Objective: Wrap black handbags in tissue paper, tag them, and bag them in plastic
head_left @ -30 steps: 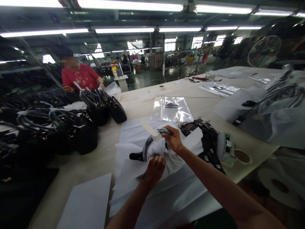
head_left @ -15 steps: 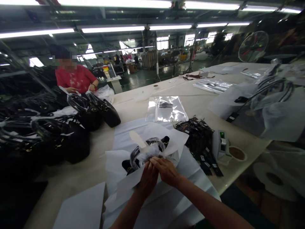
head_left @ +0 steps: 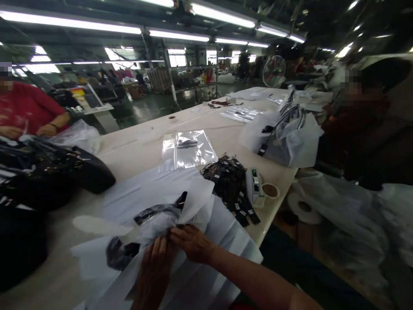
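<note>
A black handbag [head_left: 181,199] lies in front of me among sheets of white wrapping paper [head_left: 222,241], its handles [head_left: 156,211] covered in clear plastic. White stuffing [head_left: 155,228] shows between the handles. My left hand [head_left: 156,262] is closed over the near edge of the bag, fingers together. Beside it, my right hand [head_left: 192,243] pinches the same edge, its fingertips almost touching the left ones. What lies under the fingers is partly hidden. A pale paper strip [head_left: 100,224] sticks out to the left of the handles.
Black handbags [head_left: 92,170] crowd the left side. Clear plastic bags [head_left: 189,148], a heap of black tags [head_left: 226,181], a white tape dispenser [head_left: 254,185] and a tape roll [head_left: 271,190] lie ahead. A partly wrapped bag [head_left: 287,137] stands right; people are on both sides.
The view has swung right, bringing a person at the right into sight. The handles have spread apart and the pale strip has tipped left. Both hands stay at the bag's near edge.
</note>
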Available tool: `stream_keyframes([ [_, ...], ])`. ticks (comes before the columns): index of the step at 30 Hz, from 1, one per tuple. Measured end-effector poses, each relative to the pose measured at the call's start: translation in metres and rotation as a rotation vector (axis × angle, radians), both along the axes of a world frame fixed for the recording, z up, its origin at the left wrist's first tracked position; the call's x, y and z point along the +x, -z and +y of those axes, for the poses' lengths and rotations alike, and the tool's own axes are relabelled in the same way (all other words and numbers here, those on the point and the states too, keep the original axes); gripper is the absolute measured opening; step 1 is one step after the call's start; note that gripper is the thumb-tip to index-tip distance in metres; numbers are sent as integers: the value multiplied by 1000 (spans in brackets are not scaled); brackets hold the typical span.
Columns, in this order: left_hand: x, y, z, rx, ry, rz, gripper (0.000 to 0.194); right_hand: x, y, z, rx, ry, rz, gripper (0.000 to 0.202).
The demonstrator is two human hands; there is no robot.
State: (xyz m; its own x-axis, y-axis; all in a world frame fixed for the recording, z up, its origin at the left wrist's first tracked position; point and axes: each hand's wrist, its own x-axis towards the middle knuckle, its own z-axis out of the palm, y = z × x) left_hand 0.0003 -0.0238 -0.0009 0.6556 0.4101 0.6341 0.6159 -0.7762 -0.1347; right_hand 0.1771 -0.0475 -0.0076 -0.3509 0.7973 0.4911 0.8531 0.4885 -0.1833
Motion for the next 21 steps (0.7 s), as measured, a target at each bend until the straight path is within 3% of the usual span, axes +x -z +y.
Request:
stream_keyframes([
  [5, -2, 1, 6, -14, -18, 32, 56, 28, -3, -26, -132, -38, -16, 41],
  [7, -4, -1, 9, 49, -9, 112, 58, 49, -2, -42, -145, -39, 45, 39],
  [9, -7, -2, 12, 107, 11, 217, 58, 79, 0, -56, -82, 47, 184, 36],
  [11, -10, -2, 14, 136, 8, 276, 53, 120, 2, -66, -9, 315, 394, 30],
  [14, -9, 0, 16, 173, 20, 281, 48, 195, 5, -69, -1, 971, 710, 22],
  [15, -9, 0, 16, 186, 27, 270, 48, 219, 6, -69, -4, 1123, 764, 23],
  [17, -8, 0, 17, 218, 28, 242, 50, 261, 10, -66, -29, 1296, 841, 20],
  [21, -7, 1, 17, 249, 2, 241, 57, 301, 25, -60, -116, 1333, 1015, 23],
])
